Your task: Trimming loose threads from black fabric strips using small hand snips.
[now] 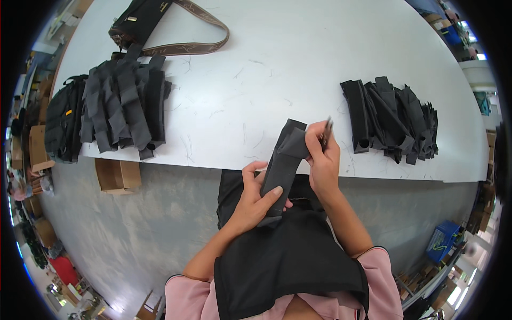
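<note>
My left hand (255, 204) is closed round a dark grey fabric strip (282, 173), its thumb pressed on the strip's face. The strip slants up and away from my lap, with a folded flap near its far end. At that upper end is my right hand (324, 160), its fingers curled and touching or very near the fabric. A small pointed metal tool, apparently thread snips (327, 133), sticks up from the right fingers; it is slightly blurred. Whether the right fingers also pinch the strip, I cannot tell.
A pile of similar dark strips (120, 106) lies on the white table (256, 90) at left, another pile (394, 120) at right. Beyond the left pile are a black bag (141, 24) with a patterned strap and a black backpack (65, 120). A cardboard box (118, 176) sits below the edge.
</note>
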Available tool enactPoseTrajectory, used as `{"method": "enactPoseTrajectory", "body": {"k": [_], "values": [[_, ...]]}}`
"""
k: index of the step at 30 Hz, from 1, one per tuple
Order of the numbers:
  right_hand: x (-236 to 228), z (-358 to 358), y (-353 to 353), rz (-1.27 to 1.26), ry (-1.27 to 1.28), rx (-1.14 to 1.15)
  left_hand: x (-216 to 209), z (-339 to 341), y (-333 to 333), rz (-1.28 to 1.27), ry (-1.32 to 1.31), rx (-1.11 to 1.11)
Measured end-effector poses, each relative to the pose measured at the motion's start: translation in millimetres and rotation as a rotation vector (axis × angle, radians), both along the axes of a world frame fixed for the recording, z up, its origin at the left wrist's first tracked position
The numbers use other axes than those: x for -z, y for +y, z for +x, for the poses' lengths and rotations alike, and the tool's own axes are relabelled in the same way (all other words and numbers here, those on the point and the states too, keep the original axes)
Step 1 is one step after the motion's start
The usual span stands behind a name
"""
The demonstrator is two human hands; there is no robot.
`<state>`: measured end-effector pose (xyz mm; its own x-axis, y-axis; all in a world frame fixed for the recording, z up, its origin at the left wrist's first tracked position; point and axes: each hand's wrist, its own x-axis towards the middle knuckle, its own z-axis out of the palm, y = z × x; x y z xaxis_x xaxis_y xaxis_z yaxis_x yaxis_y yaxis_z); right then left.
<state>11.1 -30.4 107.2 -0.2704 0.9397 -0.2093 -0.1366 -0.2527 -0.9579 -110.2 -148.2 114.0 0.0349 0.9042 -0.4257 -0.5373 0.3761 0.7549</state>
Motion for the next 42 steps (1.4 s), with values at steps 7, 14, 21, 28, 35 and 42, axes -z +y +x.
{"method": "enactPoseTrajectory", "body": {"k": [7,14,21,28,35,42], "values": [[6.5,-8.1,3.9,-0.289,-0.004,-0.279,-4.1,-10.8,18.6,0.538,0.938,-0.032],[27.7,2.9,-8.7,0.448,-0.493,-0.069,13.3,-20.7,15.9,0.526,1.047,0.065],[-31.6,43.2,-47.2,0.568,-0.701,-0.297,25.3,-25.3,10.7,0.331,0.683,-0.003],[-24.1,47.5,-37.5,0.688,-0.719,-0.292,23.6,-23.1,15.0,0.379,0.628,0.071],[-39.7,52.7,-40.9,0.648,-0.731,-0.338,24.5,-27.0,13.6,0.37,0.642,0.063],[-29.1,52.6,-38.0,0.646,-0.655,-0.347,23.8,-29.2,14.3,0.398,0.623,0.112]]}}
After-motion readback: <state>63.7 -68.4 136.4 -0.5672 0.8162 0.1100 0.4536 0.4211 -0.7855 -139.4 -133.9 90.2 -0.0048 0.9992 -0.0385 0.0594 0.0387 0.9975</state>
